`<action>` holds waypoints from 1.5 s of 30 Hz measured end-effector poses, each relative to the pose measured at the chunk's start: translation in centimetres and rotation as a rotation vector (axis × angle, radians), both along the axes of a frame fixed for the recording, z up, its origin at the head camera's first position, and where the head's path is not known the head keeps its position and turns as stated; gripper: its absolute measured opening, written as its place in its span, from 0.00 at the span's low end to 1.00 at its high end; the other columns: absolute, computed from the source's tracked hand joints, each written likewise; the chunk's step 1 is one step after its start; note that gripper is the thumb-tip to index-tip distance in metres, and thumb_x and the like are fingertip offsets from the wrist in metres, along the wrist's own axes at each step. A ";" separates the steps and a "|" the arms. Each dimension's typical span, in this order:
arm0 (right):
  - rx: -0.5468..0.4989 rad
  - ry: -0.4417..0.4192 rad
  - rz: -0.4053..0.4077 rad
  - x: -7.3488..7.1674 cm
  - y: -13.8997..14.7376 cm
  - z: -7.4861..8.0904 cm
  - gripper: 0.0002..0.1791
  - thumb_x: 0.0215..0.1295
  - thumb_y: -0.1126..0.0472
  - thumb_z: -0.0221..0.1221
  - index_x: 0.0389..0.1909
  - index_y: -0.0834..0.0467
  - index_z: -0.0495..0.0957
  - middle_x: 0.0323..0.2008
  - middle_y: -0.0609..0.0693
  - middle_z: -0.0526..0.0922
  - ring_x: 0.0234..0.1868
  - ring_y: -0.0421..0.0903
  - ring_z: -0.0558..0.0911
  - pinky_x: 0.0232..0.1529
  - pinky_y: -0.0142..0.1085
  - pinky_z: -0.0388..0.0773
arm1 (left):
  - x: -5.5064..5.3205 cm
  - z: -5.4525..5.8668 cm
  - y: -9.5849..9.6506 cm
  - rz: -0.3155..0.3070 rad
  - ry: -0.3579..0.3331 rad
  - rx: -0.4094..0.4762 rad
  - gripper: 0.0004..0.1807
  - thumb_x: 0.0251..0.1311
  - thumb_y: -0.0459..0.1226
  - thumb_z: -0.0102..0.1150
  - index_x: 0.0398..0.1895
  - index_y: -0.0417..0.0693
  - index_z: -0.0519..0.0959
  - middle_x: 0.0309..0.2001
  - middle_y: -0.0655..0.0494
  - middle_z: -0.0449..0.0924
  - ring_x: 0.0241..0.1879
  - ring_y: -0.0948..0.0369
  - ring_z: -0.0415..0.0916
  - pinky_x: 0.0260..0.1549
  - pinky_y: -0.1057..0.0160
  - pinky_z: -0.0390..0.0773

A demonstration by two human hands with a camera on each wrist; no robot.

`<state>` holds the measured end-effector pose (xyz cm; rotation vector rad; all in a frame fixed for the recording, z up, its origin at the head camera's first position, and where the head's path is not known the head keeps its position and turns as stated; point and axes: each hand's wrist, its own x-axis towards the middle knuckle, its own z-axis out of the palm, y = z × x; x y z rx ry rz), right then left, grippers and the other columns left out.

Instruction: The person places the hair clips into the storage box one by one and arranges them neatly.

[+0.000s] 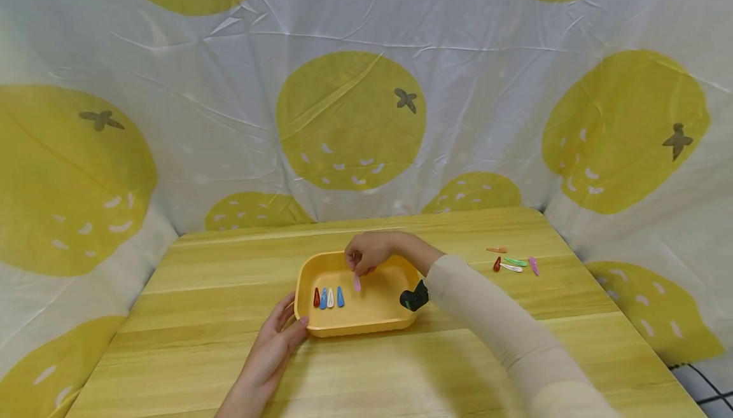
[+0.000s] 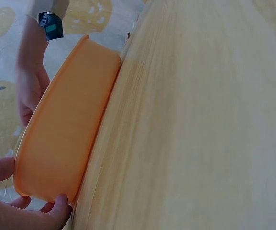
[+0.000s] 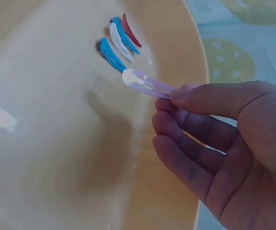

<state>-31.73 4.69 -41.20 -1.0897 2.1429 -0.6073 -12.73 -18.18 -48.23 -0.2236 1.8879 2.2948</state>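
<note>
A shallow yellow plastic tray [image 1: 363, 327] stands on the wooden table. My left hand [image 1: 272, 348] holds its near left corner, with the thumb at the rim and the fingers along the side. Above the tray's floor, my right hand [image 1: 369, 252] pinches a pink hair clip [image 3: 147, 84] between thumb and forefinger, the clip's rounded end pointing away from the fingertips. Inside the tray, at the left, lie a red clip [image 1: 317, 298], a blue clip [image 1: 323, 298], a white clip [image 1: 330, 298] and another blue clip [image 1: 340, 296], side by side in a row.
Toward the table's right side lie loose clips: orange [image 1: 496, 250], dark red [image 1: 497, 264], green [image 1: 516, 262], white [image 1: 511, 268] and pink [image 1: 534, 266]. A lemon-print cloth [image 1: 355, 119] hangs behind the table. The black wrist camera [image 1: 415, 297] overlaps the tray's right end in the head view.
</note>
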 end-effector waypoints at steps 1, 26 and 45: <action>0.005 -0.009 0.008 0.1 -0.3 -0.1 0.06 0.70 0.72 0.61 0.32 0.61 0.78 0.20 0.47 0.76 0.21 0.41 0.70 0.26 0.31 0.69 | 0.0 0.0 0.0 -0.001 0.001 0.000 0.39 0.74 0.26 0.53 0.83 0.41 0.48 0.80 0.35 0.44 0.75 0.43 0.54 0.68 0.50 0.67; 0.128 0.057 0.037 0.4 -3.3 -3.1 0.08 0.67 0.71 0.64 0.30 0.57 0.78 0.23 0.44 0.77 0.23 0.38 0.73 0.27 0.28 0.70 | -0.1 0.0 -0.1 -0.004 0.002 0.002 0.39 0.73 0.25 0.52 0.82 0.41 0.49 0.80 0.36 0.46 0.74 0.43 0.56 0.65 0.55 0.71; 0.159 0.121 0.062 0.7 -3.3 -2.8 0.03 0.69 0.68 0.64 0.36 0.58 0.82 0.29 0.44 0.77 0.29 0.39 0.73 0.31 0.28 0.70 | -0.1 0.0 0.0 -0.007 0.002 -0.008 0.38 0.73 0.26 0.52 0.82 0.40 0.49 0.80 0.35 0.46 0.75 0.43 0.54 0.69 0.48 0.65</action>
